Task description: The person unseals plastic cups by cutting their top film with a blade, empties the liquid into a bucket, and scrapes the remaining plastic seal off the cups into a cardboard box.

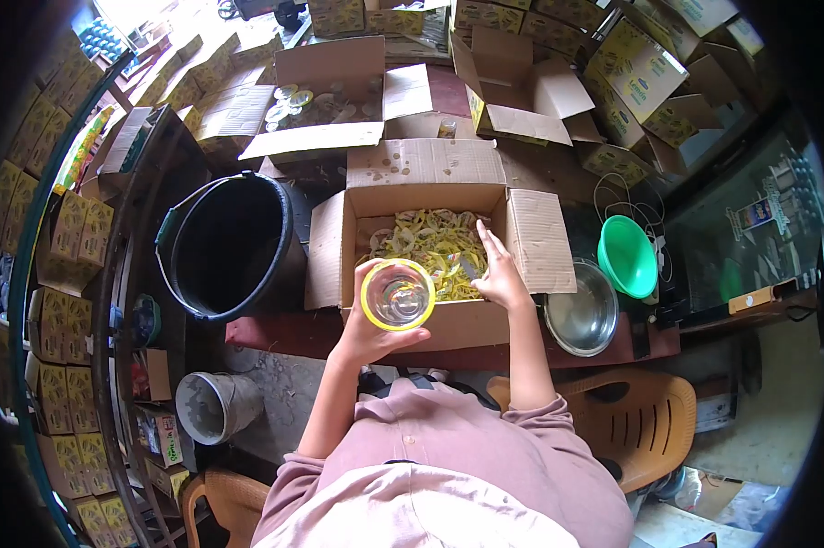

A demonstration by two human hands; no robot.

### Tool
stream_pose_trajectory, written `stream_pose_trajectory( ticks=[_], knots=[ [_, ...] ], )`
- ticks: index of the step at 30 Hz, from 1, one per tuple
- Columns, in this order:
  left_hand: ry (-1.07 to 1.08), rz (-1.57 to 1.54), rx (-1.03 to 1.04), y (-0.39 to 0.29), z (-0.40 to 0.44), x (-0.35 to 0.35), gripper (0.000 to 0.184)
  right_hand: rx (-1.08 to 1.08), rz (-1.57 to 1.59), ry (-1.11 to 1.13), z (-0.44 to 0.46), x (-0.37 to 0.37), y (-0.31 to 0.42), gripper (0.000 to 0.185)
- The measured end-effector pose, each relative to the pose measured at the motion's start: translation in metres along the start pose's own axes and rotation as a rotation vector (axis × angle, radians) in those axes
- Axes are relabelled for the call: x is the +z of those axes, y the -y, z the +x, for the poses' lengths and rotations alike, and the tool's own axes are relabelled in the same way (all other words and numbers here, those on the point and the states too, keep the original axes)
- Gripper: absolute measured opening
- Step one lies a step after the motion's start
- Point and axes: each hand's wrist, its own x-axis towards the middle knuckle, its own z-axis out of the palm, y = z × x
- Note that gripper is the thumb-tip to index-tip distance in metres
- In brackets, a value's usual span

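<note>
My left hand [372, 320] is wrapped round a clear jar [397, 296] with a yellow rim, its round end facing me. It is held up over the near edge of an open cardboard box [540, 239]. Inside the box lies a heap of yellow and pale strips [430, 233]. My right hand [501, 274] is over the box's right side, with its fingers stretched out and apart. A small grey flat piece [469, 268] shows beside the right thumb; whether the hand touches it I cannot tell.
A black bucket [288, 228] stands left of the box. To the right are a metal bowl [581, 315] and a green basin [628, 258]. Behind stand an open carton [330, 64] with round lids [288, 99], another open carton [517, 87], and a small jar [446, 128].
</note>
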Motion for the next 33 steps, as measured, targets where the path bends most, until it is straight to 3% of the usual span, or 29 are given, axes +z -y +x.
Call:
stream_pose_trajectory(
  ticks=[3, 7, 10, 11, 14, 15, 18, 27, 33],
  knots=[
    [-0.019, 0.138, 0.073, -0.002, 0.001, -0.006, 0.083, 0.069, 0.368, 0.038, -0.006, -0.016, 0.015, 0.1],
    [-0.059, -0.071, 0.002, -0.003, -0.002, -0.003, 0.075, 0.127, 0.778, 0.013, -0.015, -0.015, -0.005, 0.092],
    [-0.048, 0.196, 0.11, -0.004, 0.001, -0.006, 0.079, 0.21, 0.612, -0.028, -0.028, -0.012, -0.015, 0.084],
    [-0.048, 0.277, 0.133, -0.004, 0.001, -0.006, 0.079, 0.197, 0.195, -0.049, -0.033, -0.012, -0.016, 0.077],
    [-0.048, 0.519, 0.212, -0.008, 0.003, -0.004, 0.08, 0.269, 0.49, -0.142, -0.046, -0.006, -0.03, 0.075],
    [-0.058, 0.599, 0.249, -0.015, 0.005, -0.001, 0.08, 0.285, 0.474, -0.237, -0.05, -0.003, -0.031, 0.065],
    [-0.112, 0.248, 0.358, 0.001, 0.009, 0.003, 0.08, 0.369, 0.352, -0.409, -0.067, 0.008, -0.042, 0.054],
    [-0.118, 0.304, 0.401, 0.004, 0.016, -0.001, 0.079, 0.666, 0.76, -0.314, -0.135, 0.005, -0.053, 0.052],
    [-0.164, 0.236, 0.289, 0.011, 0.013, -0.008, 0.083, 0.462, 0.842, -0.482, -0.128, -0.003, -0.044, 0.046]
  ],
)
